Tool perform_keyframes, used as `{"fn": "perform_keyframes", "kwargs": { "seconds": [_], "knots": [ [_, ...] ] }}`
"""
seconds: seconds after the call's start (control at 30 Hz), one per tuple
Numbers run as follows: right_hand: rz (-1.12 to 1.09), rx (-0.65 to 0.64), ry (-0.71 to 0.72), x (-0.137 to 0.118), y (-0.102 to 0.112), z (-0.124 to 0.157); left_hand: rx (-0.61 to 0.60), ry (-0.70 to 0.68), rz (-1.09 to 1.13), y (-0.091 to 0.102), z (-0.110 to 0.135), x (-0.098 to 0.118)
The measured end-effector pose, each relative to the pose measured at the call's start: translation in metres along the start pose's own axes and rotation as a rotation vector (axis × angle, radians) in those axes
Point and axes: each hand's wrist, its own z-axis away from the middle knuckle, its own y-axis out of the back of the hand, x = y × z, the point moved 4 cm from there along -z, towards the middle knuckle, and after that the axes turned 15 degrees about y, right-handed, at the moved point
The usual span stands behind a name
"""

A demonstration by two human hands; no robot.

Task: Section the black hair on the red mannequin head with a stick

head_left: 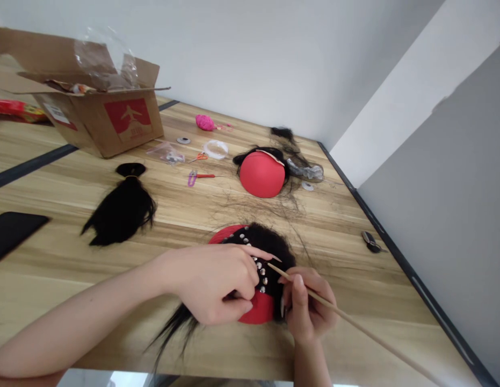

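A red cap (258, 312) with black fuzzy hair (274, 242) and a black band of silver studs (261, 271) lies at the table's near side. My left hand (217, 279) rests over it, with the index finger stretched along the studs and the other fingers curled against the cap. Long black strands hang out below that hand. Between thumb and fingers, my right hand (310, 303) pinches a thin wooden stick (354, 322). The stick's tip touches the black band beside the studs, close to my left index fingertip.
Beyond lies another red cap (261, 174) with black hair. To the left are a black hair bundle (124, 209), a dark phone (16, 231) and an open cardboard box (100, 115). Pink yarn (204, 122), scissors (200, 156) and a car key (371, 242) lie farther off.
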Motion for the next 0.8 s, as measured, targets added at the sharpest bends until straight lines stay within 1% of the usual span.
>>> {"fn": "perform_keyframes", "kwargs": {
  "seconds": [0.27, 0.47, 0.8],
  "knots": [
    [-0.024, -0.009, -0.021, 0.0029, 0.0006, 0.0027, 0.013, -0.011, 0.008, -0.0001, 0.0006, -0.0006],
    [-0.011, 0.003, 0.008, -0.0008, -0.0007, -0.0014, 0.008, -0.006, 0.002, -0.0004, 0.0003, -0.0008],
    [-0.014, 0.014, -0.023, 0.0019, -0.0003, 0.0000, 0.006, -0.019, -0.009, -0.0011, 0.0003, -0.0012]
  ]
}}
